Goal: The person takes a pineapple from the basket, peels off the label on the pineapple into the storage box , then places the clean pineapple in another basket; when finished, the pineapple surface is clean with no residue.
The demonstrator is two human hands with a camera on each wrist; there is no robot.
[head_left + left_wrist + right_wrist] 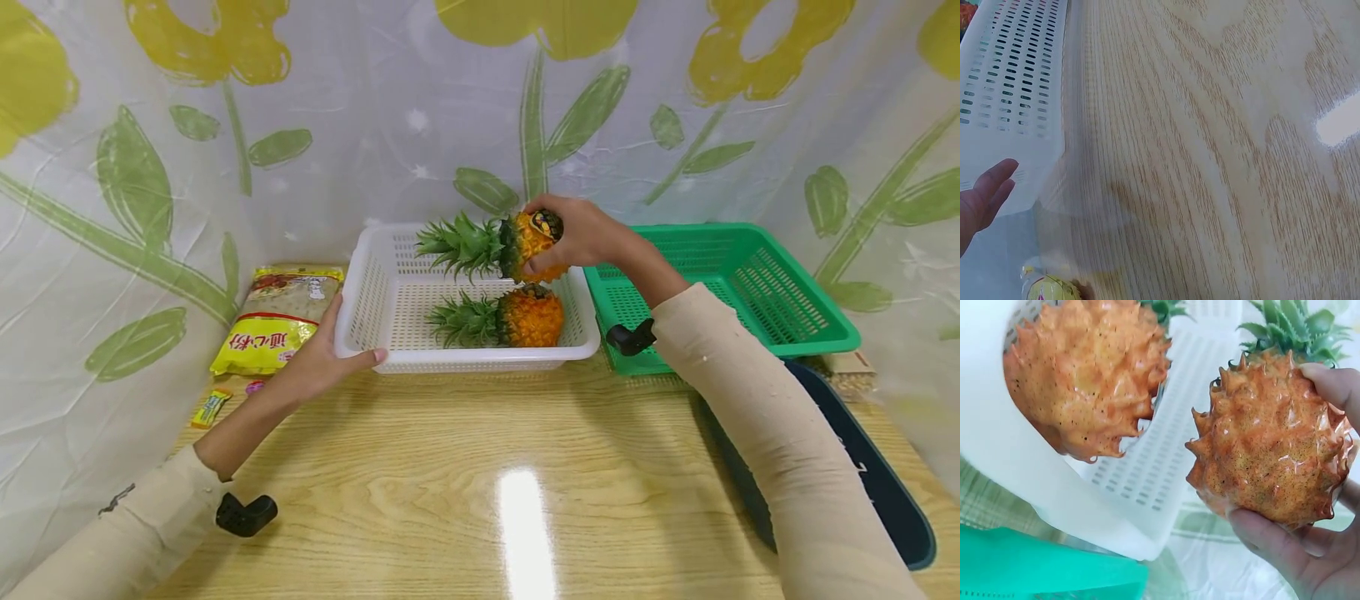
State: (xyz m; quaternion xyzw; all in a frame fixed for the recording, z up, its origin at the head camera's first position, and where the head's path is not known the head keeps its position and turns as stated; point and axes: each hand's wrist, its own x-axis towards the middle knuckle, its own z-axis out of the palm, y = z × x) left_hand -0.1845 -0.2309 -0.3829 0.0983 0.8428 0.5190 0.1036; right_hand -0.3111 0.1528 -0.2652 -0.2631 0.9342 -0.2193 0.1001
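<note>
My right hand [573, 233] grips a small orange pineapple [1272, 437] by its body above the white basket's right part; its green crown [461, 246] points left. Its thumb and fingers spread round opposite sides of the fruit. A second pineapple [531, 318] lies inside the white basket [457, 357], crown also to the left. At the basket's front left corner my left hand [318, 362] rests, thumb stretched along the front rim and fingers against the left side. Only part of this left hand [985, 200] shows in the left wrist view, its visible digits fairly straight.
A green basket [843, 337] stands directly right of the white one, and a dark tray [900, 508] lies in front of it, partly behind my right sleeve. On the left are a yellow food packet [273, 321] and a small yellow wrapper [211, 408]. A flowered curtain hangs behind.
</note>
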